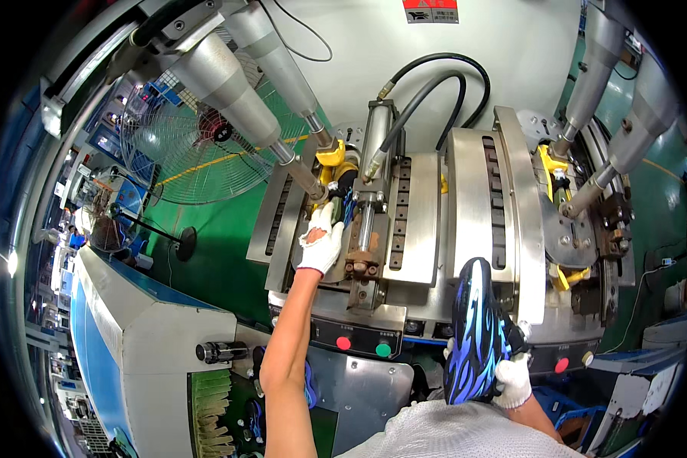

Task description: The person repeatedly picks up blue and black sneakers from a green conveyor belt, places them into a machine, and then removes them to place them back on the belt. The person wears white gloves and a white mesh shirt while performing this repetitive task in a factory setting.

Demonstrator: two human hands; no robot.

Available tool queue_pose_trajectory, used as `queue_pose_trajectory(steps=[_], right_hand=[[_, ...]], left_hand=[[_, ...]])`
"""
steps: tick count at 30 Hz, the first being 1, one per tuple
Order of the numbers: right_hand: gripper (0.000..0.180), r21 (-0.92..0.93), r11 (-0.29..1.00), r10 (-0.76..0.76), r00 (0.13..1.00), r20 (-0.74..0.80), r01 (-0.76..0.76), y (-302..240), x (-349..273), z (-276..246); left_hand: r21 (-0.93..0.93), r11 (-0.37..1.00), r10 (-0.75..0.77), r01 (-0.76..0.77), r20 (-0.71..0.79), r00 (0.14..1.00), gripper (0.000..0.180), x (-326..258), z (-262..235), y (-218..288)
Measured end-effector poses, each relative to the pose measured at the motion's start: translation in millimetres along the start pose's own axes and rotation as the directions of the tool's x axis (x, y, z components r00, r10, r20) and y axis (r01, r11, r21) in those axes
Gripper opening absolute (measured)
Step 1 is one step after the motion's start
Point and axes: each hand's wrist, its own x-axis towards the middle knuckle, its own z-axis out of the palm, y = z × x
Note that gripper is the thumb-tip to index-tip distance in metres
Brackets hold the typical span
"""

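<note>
"What's on the left hand (326, 243)?"

"A white, close-fitting fabric glove (329, 252), with a thin red band (308, 269) edging it at the wrist, just below the hand. Toward the thumb side of the hand's back, a patch (314, 236) looks uncovered; whether the glove is torn there, I can't tell."

"And the right hand (513, 380)?"

"Another white glove (514, 386), its cuff edge too small to read well."

"Further back from the hands?"

"The forearm (288, 351) behind the left hand is bare. Between both hands, nearer the body, shows a whitish top (466, 431) with a fine, dotted texture."

Black shoe (472, 336), blue flames; in right hand (513, 382)
</note>
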Motion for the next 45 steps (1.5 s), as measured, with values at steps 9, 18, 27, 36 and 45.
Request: queue_pose_trajectory(steps=[9,18,27,36,45], right_hand=[[0.071,-0.276,0.961,-0.05,0.988,-0.144,0.008,-34.0,-2.3,113.1],[0.06,-0.472,0.879,-0.166,0.971,-0.174,0.066,-24.1,-12.4,149.8],[0.025,-0.56,0.821,-0.038,0.99,0.135,0.108,56.0,253.7,341.1],[0.031,-0.86,-0.455,-0.617,0.778,0.118,-0.23,78.2,639.2,243.2],[0.036,-0.997,0.019,-0.365,0.929,0.058,0.07,-7.6,631.3,258.6]], left_hand=[[0.331,0.925,-0.175,0.187,-0.067,0.982,0.073,113.0,67.5,-41.7],[0.015,0.996,-0.074,0.083,-0.332,0.94,0.048,58.0,-86.6,29.2],[-0.224,0.919,-0.386,0.325,-0.334,0.86,0.039,-256.5,-177.9,59.2],[-0.116,0.424,-0.906,0.898,-0.067,0.419,0.04,-466.4,-35.3,36.3],[-0.281,0.356,-0.926,0.891,-0.232,0.297,0.085,-529.5,48.6,28.4]])
